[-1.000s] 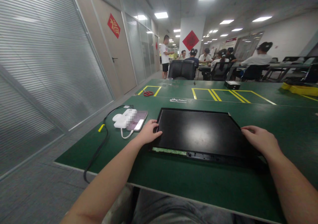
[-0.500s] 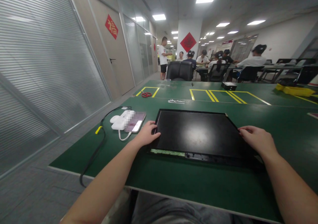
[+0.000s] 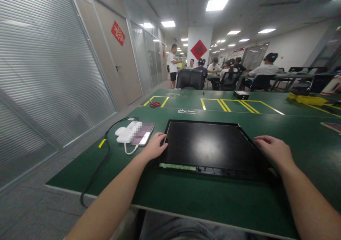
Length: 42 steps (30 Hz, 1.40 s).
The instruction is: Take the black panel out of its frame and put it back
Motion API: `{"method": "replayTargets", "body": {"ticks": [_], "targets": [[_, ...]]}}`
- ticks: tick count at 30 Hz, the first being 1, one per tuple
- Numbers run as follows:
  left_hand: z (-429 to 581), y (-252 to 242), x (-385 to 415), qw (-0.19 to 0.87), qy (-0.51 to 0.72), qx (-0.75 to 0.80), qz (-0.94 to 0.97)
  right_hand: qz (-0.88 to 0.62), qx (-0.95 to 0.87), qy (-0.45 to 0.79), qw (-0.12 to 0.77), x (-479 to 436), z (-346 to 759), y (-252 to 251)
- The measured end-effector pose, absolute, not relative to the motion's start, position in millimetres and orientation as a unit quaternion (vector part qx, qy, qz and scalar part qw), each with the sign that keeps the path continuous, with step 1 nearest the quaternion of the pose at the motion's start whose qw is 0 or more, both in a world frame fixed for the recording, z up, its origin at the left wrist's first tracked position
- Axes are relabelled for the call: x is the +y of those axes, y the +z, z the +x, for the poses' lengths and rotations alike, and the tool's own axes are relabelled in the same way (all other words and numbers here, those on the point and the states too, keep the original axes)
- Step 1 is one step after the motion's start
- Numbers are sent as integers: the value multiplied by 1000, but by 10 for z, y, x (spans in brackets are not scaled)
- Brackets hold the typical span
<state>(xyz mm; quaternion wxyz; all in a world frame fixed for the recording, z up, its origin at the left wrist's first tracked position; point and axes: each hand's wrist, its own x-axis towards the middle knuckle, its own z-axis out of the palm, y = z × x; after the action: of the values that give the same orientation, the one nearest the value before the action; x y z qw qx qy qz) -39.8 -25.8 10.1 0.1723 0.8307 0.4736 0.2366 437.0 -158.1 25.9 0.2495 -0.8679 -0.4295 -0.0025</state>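
We rest both forearms over the green tabletop (image 3: pixel 213 199), with the black display panel (image 3: pixel 202 144) lying flat between our hands, screen side up. Our left hand (image 3: pixel 156 146) is partly open at the panel's left edge: thumb and fingers stand apart with a gap between them, their tips touching the rim. We cannot tell whether any fingertip reaches beneath it. Our right hand (image 3: pixel 274 150) is curled beside the opposite edge, fingers bent and pointing inward; its fingertips are at or just beside the rim, and we cannot tell whether they touch it or how far its thumb stands from the fingers. The panel's near side, where a green circuit strip (image 3: pixel 177 167) shows at the left end, lies nearer to us than either hand, while its far edge lies beyond both. Just left of our left hand we have a phone (image 3: pixel 146 136) with a white cable (image 3: pixel 130 152) looped in front of it, and well past the panel lie red-handled scissors (image 3: pixel 155 104).
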Motion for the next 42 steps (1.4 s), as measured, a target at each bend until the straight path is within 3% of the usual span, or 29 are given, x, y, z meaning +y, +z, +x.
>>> {"method": "replayTargets", "body": {"ticks": [9, 25, 30, 36, 42], "targets": [[-428, 41, -199, 115, 211, 512, 825, -866, -419, 60, 266, -1501, 4445, 162], [-410, 40, -139, 157, 218, 499, 824, -858, -445, 81, 245, -1413, 4613, -48], [-399, 162, -188, 241, 298, 492, 782, -861, -440, 94, 238, -1401, 4599, -49], [-353, 226, -311, 464, 359, 468, 661, -853, -458, 76, 239, -1394, 4576, -60], [-263, 139, -321, 555, 426, 504, 507, -855, -458, 74, 231, -1394, 4629, -82]]}}
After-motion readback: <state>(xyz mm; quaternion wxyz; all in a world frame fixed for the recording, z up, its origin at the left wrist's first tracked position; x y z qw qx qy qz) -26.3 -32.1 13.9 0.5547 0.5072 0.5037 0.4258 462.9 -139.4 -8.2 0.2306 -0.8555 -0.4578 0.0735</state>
